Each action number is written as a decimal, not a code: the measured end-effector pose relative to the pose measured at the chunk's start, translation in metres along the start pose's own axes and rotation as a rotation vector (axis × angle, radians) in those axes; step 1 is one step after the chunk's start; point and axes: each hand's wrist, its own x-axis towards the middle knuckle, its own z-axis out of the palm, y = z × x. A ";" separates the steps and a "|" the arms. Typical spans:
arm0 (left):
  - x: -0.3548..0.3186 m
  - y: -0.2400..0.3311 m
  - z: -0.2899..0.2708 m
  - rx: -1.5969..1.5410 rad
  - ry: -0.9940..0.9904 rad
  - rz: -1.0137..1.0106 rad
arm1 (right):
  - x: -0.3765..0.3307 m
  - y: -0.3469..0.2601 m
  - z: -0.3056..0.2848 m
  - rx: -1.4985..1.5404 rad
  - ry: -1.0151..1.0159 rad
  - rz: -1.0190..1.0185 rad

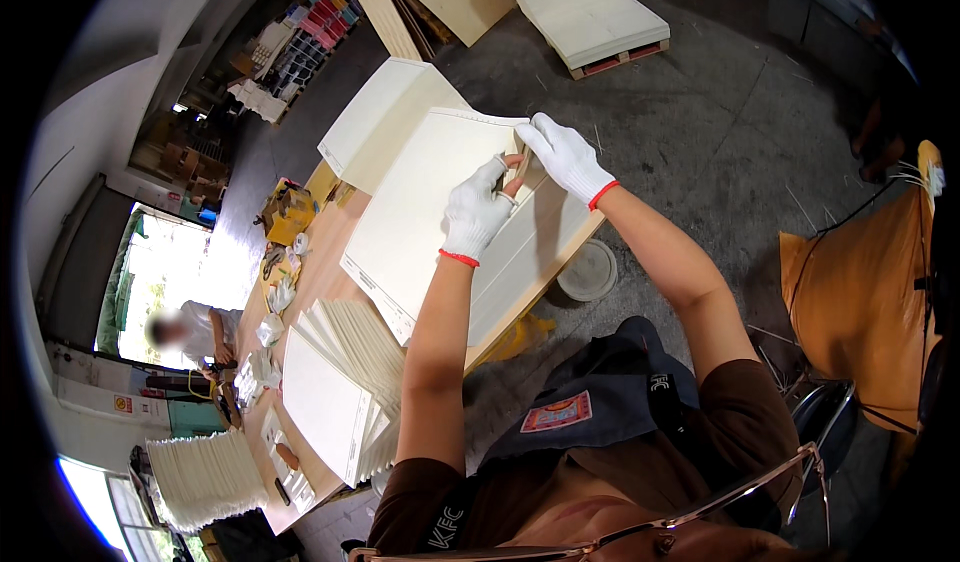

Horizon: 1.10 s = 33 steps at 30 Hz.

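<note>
A large white printed sheet [430, 197], paper or thin board, lies across the table under my hands. My right hand [567, 159], in a white knit glove with a red cuff, closes on the sheet's far right corner, which is lifted. My left hand [478, 210] wears a matching glove with bare fingertips. Its thumb and forefinger are apart and reach to the sheet's raised right edge, by a narrow brownish edge [524, 167]. A pale grey board surface [505, 262] shows below this edge. The right hand's far fingers are partly hidden.
A fanned stack of white sheets [325, 392] lies nearer on the wooden table [325, 262], and another white sheet [385, 112] beyond. A bucket [588, 270] stands by the table edge. Far off are a loaded pallet [620, 42] and, at left, another person [205, 332].
</note>
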 end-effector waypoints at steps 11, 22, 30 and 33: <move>-0.008 -0.006 0.013 0.324 0.091 0.279 | 0.000 0.020 -0.024 -0.194 0.149 -0.199; 0.019 -0.010 0.014 0.340 0.143 0.066 | -0.005 0.016 -0.031 -0.686 -0.156 -0.275; 0.022 -0.018 0.014 0.288 0.116 0.069 | 0.013 0.000 -0.029 -0.634 -0.165 -0.432; 0.012 -0.021 0.010 0.138 0.142 0.134 | 0.012 -0.006 -0.020 -0.349 -0.225 -0.207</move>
